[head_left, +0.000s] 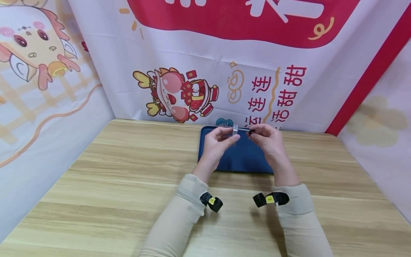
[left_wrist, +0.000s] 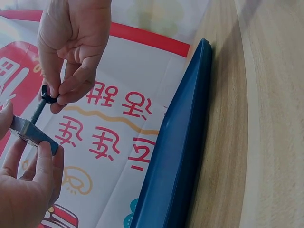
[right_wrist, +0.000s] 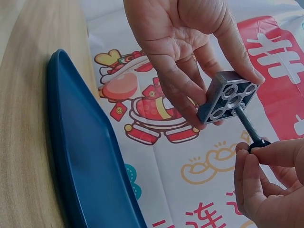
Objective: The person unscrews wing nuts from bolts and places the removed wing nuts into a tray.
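My left hand (head_left: 214,148) grips a small square metal block (right_wrist: 227,97) by its edges, thumb on one side and fingers on the other. Several round holes show on the block's face in the right wrist view. A threaded wing screw (right_wrist: 249,125) stands out from that face, its far end right at the block near the centre hole. Its black winged head (left_wrist: 48,96) is pinched between the thumb and fingers of my right hand (head_left: 273,144). Both hands are raised above a blue tray (head_left: 240,159).
The tray lies at the back of the wooden table (head_left: 128,185), close to a printed cloth (head_left: 192,46) hanging behind it. More patterned cloth (head_left: 48,100) hangs along the left side. Each wrist carries a black strap camera (head_left: 212,201).
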Tool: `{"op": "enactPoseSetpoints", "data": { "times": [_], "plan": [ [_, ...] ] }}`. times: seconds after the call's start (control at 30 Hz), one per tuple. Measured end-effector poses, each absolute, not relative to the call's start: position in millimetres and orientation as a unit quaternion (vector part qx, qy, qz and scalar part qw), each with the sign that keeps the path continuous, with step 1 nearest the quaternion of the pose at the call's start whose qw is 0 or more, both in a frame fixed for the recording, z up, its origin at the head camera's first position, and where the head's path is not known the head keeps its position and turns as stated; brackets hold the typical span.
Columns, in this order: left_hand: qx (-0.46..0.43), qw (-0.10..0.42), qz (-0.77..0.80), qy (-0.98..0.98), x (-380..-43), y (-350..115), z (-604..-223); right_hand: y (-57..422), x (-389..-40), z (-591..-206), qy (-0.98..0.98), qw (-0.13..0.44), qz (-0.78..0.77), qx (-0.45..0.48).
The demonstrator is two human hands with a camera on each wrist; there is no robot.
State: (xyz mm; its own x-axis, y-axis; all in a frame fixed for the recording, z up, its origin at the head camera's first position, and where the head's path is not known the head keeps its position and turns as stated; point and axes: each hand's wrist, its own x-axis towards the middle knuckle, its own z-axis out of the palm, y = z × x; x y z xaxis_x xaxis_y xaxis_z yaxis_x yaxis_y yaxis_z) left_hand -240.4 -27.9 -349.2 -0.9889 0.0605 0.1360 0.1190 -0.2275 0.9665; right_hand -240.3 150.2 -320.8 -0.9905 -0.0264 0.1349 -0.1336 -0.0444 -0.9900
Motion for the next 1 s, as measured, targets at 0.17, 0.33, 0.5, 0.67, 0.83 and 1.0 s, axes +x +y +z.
{"op": "enactPoseSetpoints", "data": {
  "times": [0.17, 0.33, 0.5, 0.67, 0.83, 1.0],
  "plan": [
    [-0.074, 0.017, -0.78, -0.622, -239.9, -28.1, -347.6, 150.5, -241.2, -321.6, -0.689, 0.041, 0.721, 0.061],
    [-0.07, 0.013, -0.781, -0.621, -239.8, -27.9, -346.9, 150.7, -242.1, -322.4, -0.688, 0.046, 0.722, 0.065],
    [-0.064, 0.008, -0.782, -0.621, -241.0, -28.3, -347.5, 150.6, -243.3, -321.7, -0.692, 0.051, 0.718, 0.061],
    [-0.063, 0.008, -0.783, -0.619, -241.9, -29.2, -348.8, 152.8, -244.1, -319.3, -0.7, 0.061, 0.71, 0.048],
    [-0.062, 0.008, -0.784, -0.618, -241.0, -29.9, -348.3, 155.6, -243.3, -316.7, -0.709, 0.058, 0.702, 0.033],
    [-0.059, 0.004, -0.789, -0.612, -240.3, -29.0, -347.4, 161.2, -242.2, -316.9, -0.727, 0.067, 0.683, 0.023]
  ]
}}
